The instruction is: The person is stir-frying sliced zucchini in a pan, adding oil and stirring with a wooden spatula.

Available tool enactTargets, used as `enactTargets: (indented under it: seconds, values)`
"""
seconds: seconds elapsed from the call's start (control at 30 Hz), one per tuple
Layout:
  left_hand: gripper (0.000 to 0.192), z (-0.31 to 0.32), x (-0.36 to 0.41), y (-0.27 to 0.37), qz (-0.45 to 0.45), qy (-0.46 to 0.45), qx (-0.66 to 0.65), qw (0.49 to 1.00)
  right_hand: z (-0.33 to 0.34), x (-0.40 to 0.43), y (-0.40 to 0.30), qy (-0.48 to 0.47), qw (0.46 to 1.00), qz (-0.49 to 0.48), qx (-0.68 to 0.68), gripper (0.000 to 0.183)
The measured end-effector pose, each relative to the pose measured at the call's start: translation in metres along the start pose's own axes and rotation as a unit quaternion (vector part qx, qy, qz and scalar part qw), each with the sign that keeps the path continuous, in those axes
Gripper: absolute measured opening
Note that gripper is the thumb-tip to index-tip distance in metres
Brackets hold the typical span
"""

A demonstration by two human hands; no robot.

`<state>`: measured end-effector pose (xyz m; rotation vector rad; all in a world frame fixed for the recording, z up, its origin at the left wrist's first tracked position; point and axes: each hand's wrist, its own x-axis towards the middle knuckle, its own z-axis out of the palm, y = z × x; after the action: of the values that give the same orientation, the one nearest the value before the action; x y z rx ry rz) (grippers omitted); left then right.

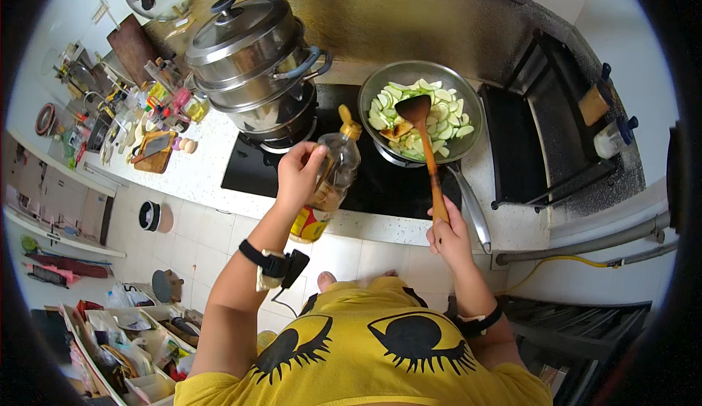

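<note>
My left hand (299,170) grips a clear plastic oil bottle (341,159) by its side; the bottle stands nearly upright, its yellow cap closest to the stove. A wooden spatula (429,148) with a darkened blade is held by its handle in my right hand (451,230). Its blade is over the frying pan (366,89), which holds pale green sliced vegetable pieces (447,112) and some browned pieces (396,131). The pan rests on the right side of the black glass cooktop (378,192), with its metal handle (471,208) pointing towards me.
A tall steel steamer pot (241,71) occupies the left burner. Right of the pan stands a black metal rack (515,148). On the left counter lie a cutting board (159,160) with a cleaver (153,147), eggs (188,146), jars and bottles. Behind me sits a bin of packages (98,345).
</note>
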<state>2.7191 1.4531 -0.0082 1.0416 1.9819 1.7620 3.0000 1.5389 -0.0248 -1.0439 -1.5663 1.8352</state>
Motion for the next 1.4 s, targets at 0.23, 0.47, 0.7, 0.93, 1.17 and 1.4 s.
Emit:
enactTargets:
  seconds: [0.23, 0.47, 0.7, 0.93, 1.17, 1.4]
  values:
    - [0.027, 0.048, 0.067, -0.002, 0.095, -0.081, 0.241, 0.962, -0.017, -0.005, 0.014, -0.043, 0.975, 0.067, 0.206, 0.047]
    - [0.034, 0.088, 0.102, 0.007, 0.137, -0.151, 0.367, 0.907, -0.050, 0.008, 0.015, -0.084, 0.969, 0.084, 0.219, 0.049]
    - [0.033, 0.108, 0.110, 0.024, 0.164, -0.191, 0.441, 0.862, -0.069, 0.016, 0.018, -0.115, 0.960, 0.080, 0.242, 0.048]
    - [0.034, 0.119, 0.119, 0.029, 0.185, -0.225, 0.483, 0.826, -0.078, 0.020, 0.019, -0.130, 0.959, 0.076, 0.240, 0.047]
    - [0.032, 0.125, 0.120, 0.038, 0.150, -0.246, 0.503, 0.815, -0.078, 0.020, 0.019, -0.130, 0.961, 0.078, 0.231, 0.047]
    - [0.032, 0.126, 0.123, 0.036, 0.156, -0.245, 0.504, 0.813, -0.079, 0.019, 0.019, -0.128, 0.960, 0.081, 0.235, 0.047]
